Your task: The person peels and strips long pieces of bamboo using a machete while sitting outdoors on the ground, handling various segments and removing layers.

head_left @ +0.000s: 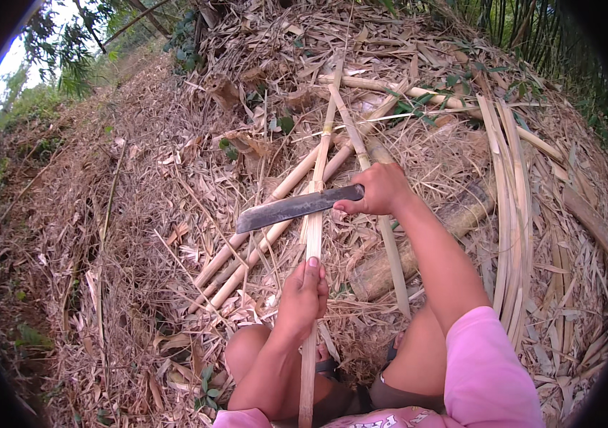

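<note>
My left hand (301,298) is closed around a pale split bamboo strip (315,237) that runs from my lap away from me, its far part lying across some bamboo poles. In my right hand (379,189) is a machete (290,208) with a broad, dark, blunt-ended blade. Its blade points left and lies across the strip, a little beyond my left hand. The handle is mostly covered by my right fingers. A second bamboo strip (394,267) passes beneath my right wrist toward my right knee.
Several bamboo poles (275,232) lie slanted under the strip. A thick bamboo log (454,217) rests right of my right forearm. Farther right is a bundle of long split strips (512,214). Cut stumps (250,145) stand ahead, and dry leaves cover the sloping ground.
</note>
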{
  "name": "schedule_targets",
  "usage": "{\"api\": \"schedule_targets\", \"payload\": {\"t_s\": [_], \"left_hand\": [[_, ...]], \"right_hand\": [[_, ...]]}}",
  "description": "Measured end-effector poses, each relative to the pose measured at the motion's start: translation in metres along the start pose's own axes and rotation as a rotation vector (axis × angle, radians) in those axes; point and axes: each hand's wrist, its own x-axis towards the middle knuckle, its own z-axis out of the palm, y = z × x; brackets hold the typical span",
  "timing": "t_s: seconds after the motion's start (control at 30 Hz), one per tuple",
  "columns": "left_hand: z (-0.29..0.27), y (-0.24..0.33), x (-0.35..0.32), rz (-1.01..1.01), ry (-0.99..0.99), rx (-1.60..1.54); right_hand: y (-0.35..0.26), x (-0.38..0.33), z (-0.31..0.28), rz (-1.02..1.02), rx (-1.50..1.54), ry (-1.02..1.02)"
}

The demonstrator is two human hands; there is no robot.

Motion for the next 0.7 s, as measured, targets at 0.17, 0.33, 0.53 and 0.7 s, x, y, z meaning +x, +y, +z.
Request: {"api": "schedule_targets", "payload": {"t_s": [0.17, 0.33, 0.53, 0.7], "left_hand": [[0.000, -0.004, -0.006, 0.028, -0.009, 0.033], [0.007, 0.001, -0.018, 0.028, -0.054, -0.003], [-0.008, 0.022, -0.042, 0.118, -0.072, 0.030], [0.003, 0.002, -0.019, 0.057, -0.136, -0.062]], "right_hand": [[0.009, -0.005, 0.004, -0.057, -0.089, 0.048], [0.016, -0.011, -0.009, -0.105, -0.032, 0.137], [0.112, -0.036, -0.025, 0.817, 0.287, 0.621], [0.069, -0.041, -0.049, 0.535, 0.456, 0.668]]}}
